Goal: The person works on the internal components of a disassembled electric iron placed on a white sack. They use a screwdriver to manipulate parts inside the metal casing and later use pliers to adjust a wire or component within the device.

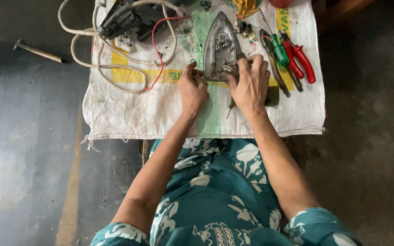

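While both hands grip its rear edge, iron soleplate point(220, 45), bare grey metal, pointed, wiring exposed.

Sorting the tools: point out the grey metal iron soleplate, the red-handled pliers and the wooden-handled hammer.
grey metal iron soleplate point(220, 45), head view, upper middle of plate
red-handled pliers point(303, 59), head view, on a red handle
wooden-handled hammer point(42, 53), head view, mid-handle
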Tool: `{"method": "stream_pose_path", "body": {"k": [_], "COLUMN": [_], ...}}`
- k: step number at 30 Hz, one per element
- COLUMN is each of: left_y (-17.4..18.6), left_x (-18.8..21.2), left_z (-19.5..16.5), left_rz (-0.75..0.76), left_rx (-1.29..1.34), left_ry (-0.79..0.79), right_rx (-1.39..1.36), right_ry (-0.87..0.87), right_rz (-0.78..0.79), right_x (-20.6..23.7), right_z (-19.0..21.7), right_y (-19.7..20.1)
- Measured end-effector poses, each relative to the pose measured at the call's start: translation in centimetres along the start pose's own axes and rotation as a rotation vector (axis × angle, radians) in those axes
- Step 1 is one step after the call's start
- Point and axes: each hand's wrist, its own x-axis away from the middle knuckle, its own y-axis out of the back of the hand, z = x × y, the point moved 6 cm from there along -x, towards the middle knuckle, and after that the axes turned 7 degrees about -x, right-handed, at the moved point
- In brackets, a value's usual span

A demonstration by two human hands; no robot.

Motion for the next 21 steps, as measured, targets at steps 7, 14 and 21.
{"method": "stream_pose_path", "body": {"k": [7,14,21], "left_y": [0.1,-0.2,-1.8], "left_x": [0.7,0.7,0.0], "left_z": [0.0,0.2,2.8], "left_rz": [0.065,0.036,0.08], "left_rx": [0.139,0.166,0.488], "left_ry": [0.113,0.09,0.317], "right_rx": [-0.064,-0.147,-0.28], "right_ry": [-0.071,-0.106,-0.127], "right_rz": [-0.116,-0.197,-0.2], "right_x": [-0.3,2.0,2.5], "right_z": [-2.1,-2.2,-2.8], "right_y": [-2.5,-3.1,-4.3]}}
